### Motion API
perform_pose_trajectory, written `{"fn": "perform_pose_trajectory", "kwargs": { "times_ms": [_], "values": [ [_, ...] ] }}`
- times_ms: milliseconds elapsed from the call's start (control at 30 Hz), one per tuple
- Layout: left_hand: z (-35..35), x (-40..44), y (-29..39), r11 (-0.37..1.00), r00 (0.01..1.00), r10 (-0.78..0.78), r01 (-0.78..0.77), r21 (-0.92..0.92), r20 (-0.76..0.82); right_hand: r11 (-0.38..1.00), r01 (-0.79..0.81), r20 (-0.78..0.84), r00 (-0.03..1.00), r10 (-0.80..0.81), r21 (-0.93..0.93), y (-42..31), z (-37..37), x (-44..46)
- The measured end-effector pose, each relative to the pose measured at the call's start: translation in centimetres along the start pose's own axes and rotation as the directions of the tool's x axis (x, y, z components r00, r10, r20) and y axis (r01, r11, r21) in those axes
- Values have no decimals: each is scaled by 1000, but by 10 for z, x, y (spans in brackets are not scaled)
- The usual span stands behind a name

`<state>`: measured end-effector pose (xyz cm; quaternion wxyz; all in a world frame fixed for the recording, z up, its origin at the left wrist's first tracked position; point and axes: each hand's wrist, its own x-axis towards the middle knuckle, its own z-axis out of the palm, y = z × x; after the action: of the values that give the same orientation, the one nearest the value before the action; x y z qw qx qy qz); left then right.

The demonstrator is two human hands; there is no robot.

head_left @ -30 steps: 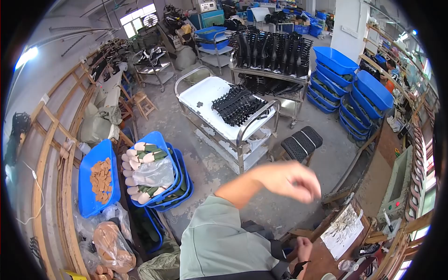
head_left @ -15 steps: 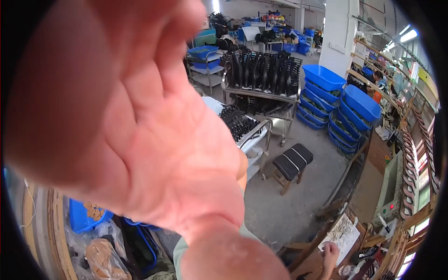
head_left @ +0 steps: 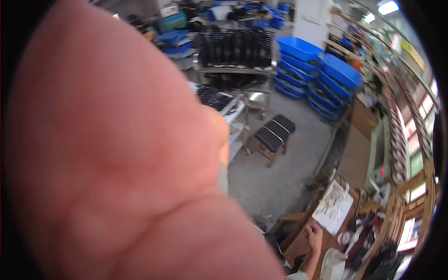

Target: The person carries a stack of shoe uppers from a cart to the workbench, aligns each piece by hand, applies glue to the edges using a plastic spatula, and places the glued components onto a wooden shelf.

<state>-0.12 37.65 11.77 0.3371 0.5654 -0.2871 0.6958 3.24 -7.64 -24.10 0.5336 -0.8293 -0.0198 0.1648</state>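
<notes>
Left hand [head_left: 121,140] fills left foreground, blurred, grip impossible to tell; right hand [head_left: 314,233] curled, contents impossible to tell, near stained white sheet [head_left: 335,207] on brown bench [head_left: 298,245]; beyond: grey floor [head_left: 273,189], black-topped stool [head_left: 275,132], 2 stacks of blue tubs [head_left: 343,72]

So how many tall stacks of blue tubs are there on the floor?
2. One stack stands near the white pillar; the second stack is just right of the first. The left hand fills the picture's left side, so more could be hidden behind it.
</notes>
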Motion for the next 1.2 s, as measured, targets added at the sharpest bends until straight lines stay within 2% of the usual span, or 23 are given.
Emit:
{"fn": "perform_pose_trajectory", "kwargs": {
  "times_ms": [67, 133, 167, 200, 233, 267, 300, 333, 367, 433, 467, 500, 600, 700, 767, 833, 900, 1033, 1100, 1133, 1167, 1200],
  "values": [
    [22, -6, -46, 992, 992, -128, 128, -7, -3, 999, -16, -36, 999, 14, -40, -27, 4, -4],
    [43, -13, -89, 977, 977, -212, 212, 28, 2, 980, 88, -48, 994, -98, -180, -14, 3, -10],
    [50, -18, -108, 967, 969, -247, 247, 59, 0, 980, 96, -103, 988, -115, -174, 11, 10, -7],
    [59, -22, -130, 956, 959, -284, 285, 72, -14, 947, 184, -60, 977, -206, -263, 40, 13, 2],
    [76, -26, -146, 947, 948, -316, 318, 49, -44, 967, 131, -61, 987, -147, -218, -10, 7, -1],
    [91, -31, -148, 933, 931, -357, 359, 16, -71, 985, 24, -33, 999, -30, -171, -42, 6, -40],
    [95, -41, -151, 917, 916, -395, 397, 24, -69, 992, 20, -62, 998, -28, -128, -38, 13, -52],
    [104, -53, -151, 914, 913, -401, 404, 23, -78, 989, -122, -58, 991, 117, -83, -37, 16, -62],
    [117, -70, -144, 912, 908, -405, 409, 25, -107, 995, -51, -120, 992, 40, -90, -15, 3, -43],
    [143, -104, -124, 908, 906, -410, 417, 44, -108, 994, -70, -165, 985, 56, -85, 34, 22, -63],
    [155, -120, -116, 913, 911, -395, 404, 60, -120, 971, -216, -185, 963, 195, -99, 36, 28, -69],
    [164, -139, -101, 912, 908, -396, 407, 59, -135, 984, -138, -180, 977, 116, -114, 80, 32, -73],
    [173, -156, -101, 893, 890, -437, 447, 60, -127, 975, -222, -245, 947, 209, -27, 60, 32, -109],
    [179, -118, -141, 897, 897, -438, 441, 43, -58, 973, -227, -315, 927, 201, -46, 61, 35, -130],
    [180, -88, -160, 891, 891, -453, 453, 5, -33, 956, -285, -351, 891, 289, 63, 67, 43, -148],
    [172, -67, -149, 909, 908, -416, 415, -32, -46, 942, -292, -338, 881, 332, 164, 82, 58, -138],
    [164, -48, -112, 945, 945, -317, 307, -110, -86, 917, -283, -303, 881, 365, 280, 113, 82, -125],
    [135, -26, -16, 940, 993, -87, 55, -335, -82, 904, -323, -133, 919, 370, 280, 111, 120, -98],
    [114, -26, 11, 890, 999, -33, 40, -454, 23, 919, -298, -89, 940, 330, 257, 122, 142, -82],
    [108, -36, 22, 855, 989, -63, 123, -504, 133, 915, -319, -56, 938, 342, 247, 123, 152, -73],
    [105, -57, 32, 789, 934, -185, 326, -521, 305, 911, -344, -23, 933, 358, 227, 119, 159, -69],
    [107, -90, 38, 518, 742, -466, 671, -531, 482, 907, -363, 42, 931, 363, 214, 121, 168, -63]
  ]
}}
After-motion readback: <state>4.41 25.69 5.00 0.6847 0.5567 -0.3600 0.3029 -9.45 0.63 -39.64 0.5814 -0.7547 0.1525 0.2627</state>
